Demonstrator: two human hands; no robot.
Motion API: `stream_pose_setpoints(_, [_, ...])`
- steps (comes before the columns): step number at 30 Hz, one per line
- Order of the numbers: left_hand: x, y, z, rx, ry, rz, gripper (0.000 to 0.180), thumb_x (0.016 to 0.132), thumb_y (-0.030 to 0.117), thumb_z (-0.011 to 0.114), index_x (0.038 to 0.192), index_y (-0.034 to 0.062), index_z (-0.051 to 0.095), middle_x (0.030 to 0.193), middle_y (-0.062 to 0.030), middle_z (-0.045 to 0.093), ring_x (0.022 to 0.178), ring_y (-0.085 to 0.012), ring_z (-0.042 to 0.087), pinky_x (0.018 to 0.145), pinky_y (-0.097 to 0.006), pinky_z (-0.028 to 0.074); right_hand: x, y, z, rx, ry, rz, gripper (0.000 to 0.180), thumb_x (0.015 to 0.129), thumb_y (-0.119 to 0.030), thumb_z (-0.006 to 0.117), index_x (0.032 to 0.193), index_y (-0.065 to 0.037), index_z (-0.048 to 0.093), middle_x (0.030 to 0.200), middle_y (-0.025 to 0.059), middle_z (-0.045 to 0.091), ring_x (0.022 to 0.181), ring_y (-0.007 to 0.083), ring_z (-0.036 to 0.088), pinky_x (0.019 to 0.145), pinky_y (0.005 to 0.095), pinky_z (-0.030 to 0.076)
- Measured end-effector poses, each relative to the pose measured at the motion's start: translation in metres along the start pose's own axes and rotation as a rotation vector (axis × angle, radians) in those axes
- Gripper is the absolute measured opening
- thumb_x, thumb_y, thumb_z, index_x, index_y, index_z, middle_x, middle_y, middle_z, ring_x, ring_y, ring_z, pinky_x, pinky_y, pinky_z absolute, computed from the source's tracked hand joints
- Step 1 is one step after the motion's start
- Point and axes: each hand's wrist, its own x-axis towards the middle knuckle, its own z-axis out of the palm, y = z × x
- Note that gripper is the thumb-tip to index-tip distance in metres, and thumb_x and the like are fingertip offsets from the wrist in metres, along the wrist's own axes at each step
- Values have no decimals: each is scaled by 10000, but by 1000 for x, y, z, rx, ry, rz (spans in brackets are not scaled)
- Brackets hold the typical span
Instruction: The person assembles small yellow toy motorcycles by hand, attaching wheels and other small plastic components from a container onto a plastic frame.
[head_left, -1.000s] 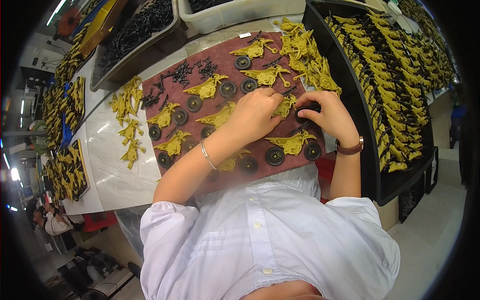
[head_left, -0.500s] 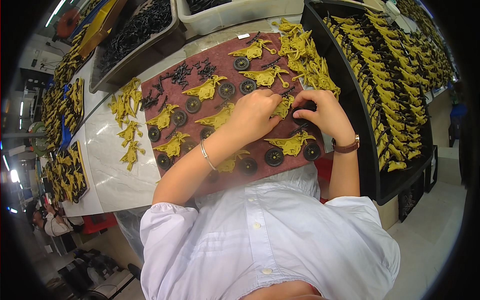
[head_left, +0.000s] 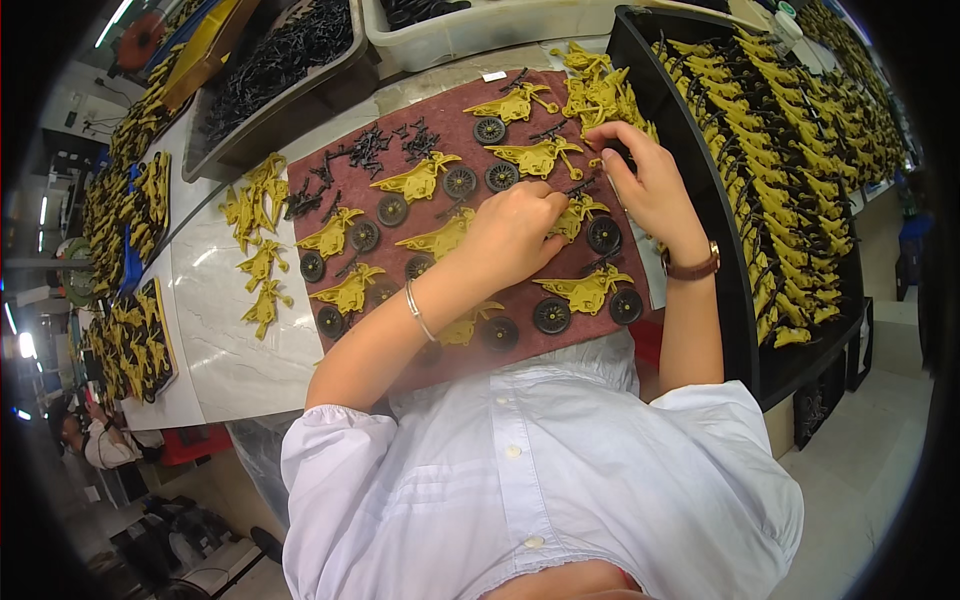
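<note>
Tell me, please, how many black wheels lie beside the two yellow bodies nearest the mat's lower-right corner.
3: one wheel right of the upper body, plus a left wheel and right wheel at the lower body. Another may be hidden under the left hand.

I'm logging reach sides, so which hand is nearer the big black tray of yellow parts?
Right. The right hand is just left of the black tray; the left hand is farther off to the left, over the red mat.
</note>
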Motion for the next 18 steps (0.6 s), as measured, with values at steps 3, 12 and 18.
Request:
stream_pose_setpoints(3, [1,-1,-5,-8,59,33,267,729,189,747,882,3,631,854,-130,615,894,-325,629,734,-425,528,14,-3,2,182,-154,124,142,873,-61,606,1003,-5,601,952,139,665,872,268,663,766,354,506])
stream_pose_setpoints(12, [32,-54,-4,75,237,200,233,754,176,725,843,-20,633,876,-153,637,879,-338,634,764,-438,515,31,2,10,-39,-272,63,152,763,-75,744,893,-7,708,870,108,702,761,214,668,710,321,519])
stream_pose_setpoints(18, [36,-52,-4,106,89,-61,230,741,168,737,874,2,650,882,-142,643,886,-343,642,752,-444,521,35,6,11,-66,-319,110,164,763,-64,741,914,-5,716,819,102,717,760,209,680,714,322,524])
